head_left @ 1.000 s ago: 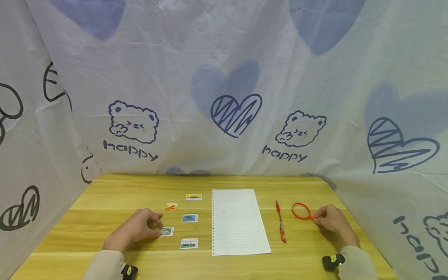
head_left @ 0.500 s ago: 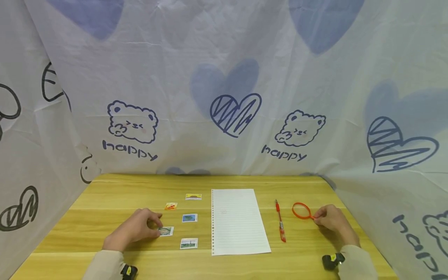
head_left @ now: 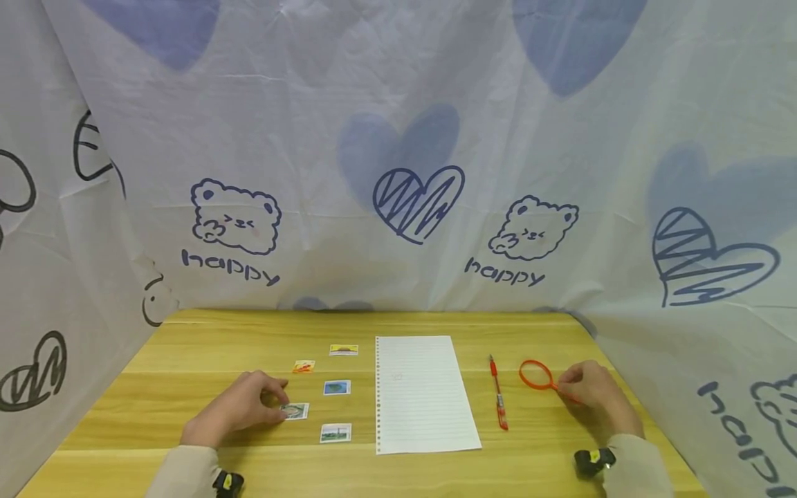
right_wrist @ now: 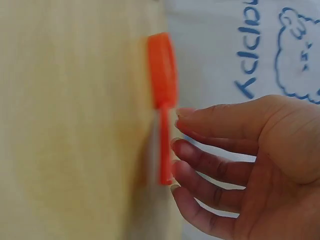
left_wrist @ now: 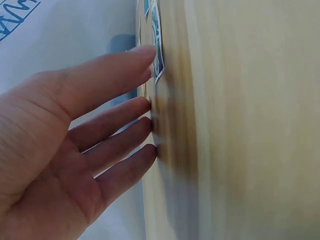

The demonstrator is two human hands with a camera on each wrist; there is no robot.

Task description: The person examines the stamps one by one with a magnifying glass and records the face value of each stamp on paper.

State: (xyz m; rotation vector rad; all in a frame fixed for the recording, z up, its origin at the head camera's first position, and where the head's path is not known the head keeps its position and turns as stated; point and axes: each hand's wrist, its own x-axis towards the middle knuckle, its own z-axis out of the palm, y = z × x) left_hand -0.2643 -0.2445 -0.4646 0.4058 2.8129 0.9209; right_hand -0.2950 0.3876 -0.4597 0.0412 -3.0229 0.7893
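In the head view my left hand (head_left: pixel 249 401) is at the left, its fingertips at the near-left edge of a greenish stamp (head_left: pixel 295 411) lying on the table. The left wrist view shows the thumb beside that stamp (left_wrist: pixel 158 45), fingers only slightly bent and touching the wood. At the right, my right hand (head_left: pixel 591 387) is over the handle of a red magnifying glass (head_left: pixel 537 374). In the right wrist view the whole handle of the magnifying glass (right_wrist: pixel 165 145) shows, the loosely bent fingertips close beside it; contact is hard to judge.
Several other stamps lie around: a yellow one (head_left: pixel 344 350), an orange one (head_left: pixel 304 366), a blue one (head_left: pixel 337 387), a green landscape one (head_left: pixel 335 433). A lined sheet (head_left: pixel 426 394) occupies the middle of the wooden table (head_left: pixel 411 477), with a red pen (head_left: pixel 498 393) right of it.
The right hand has risen slightly, so more of the magnifying glass's handle now shows below its fingertips. My left hand and the stamps have stayed put.
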